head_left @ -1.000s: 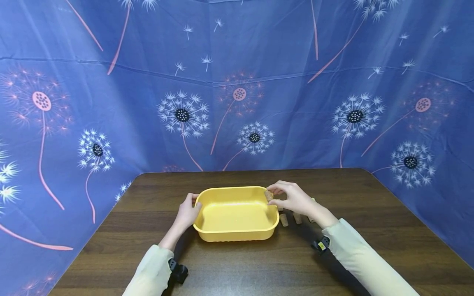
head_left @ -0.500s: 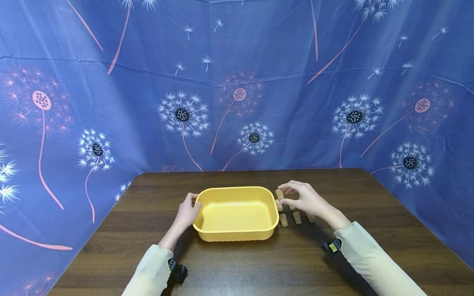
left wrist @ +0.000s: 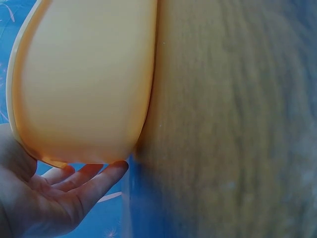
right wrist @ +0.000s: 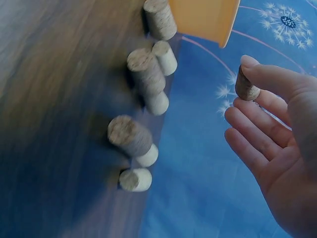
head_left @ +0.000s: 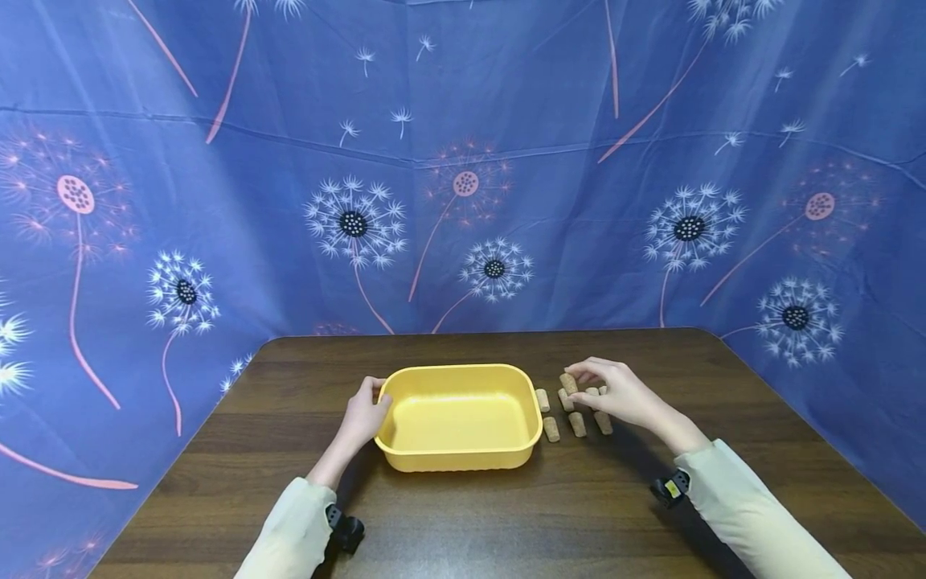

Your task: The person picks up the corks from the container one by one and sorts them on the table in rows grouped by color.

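Note:
A yellow plastic tub (head_left: 459,461) sits on the table, its inside showing only bare yellow. My left hand (head_left: 364,414) grips its left end, thumb at the rim and fingers along the outside; the left wrist view shows fingertips (left wrist: 115,168) against the wall. To the right of the tub, my right hand (head_left: 620,392) pinches a cork (right wrist: 246,85) between thumb and fingers, raised above the table. Below and around that hand stand several corks in two rows, among them a brown front cork (head_left: 551,429) and a paler back cork (head_left: 542,400). The hand partly hides the rightmost ones.
The dark wooden table (head_left: 463,531) ends at a blue dandelion-print cloth (head_left: 463,96) hanging behind it and at the sides. The nearest corks stand close to the tub's right wall. A black wrist camera (head_left: 669,488) hangs under the right sleeve.
My right hand has moved to the right, from the tub's right rim to over the corks, still pinching the cork. The left hand stays at the tub's left end.

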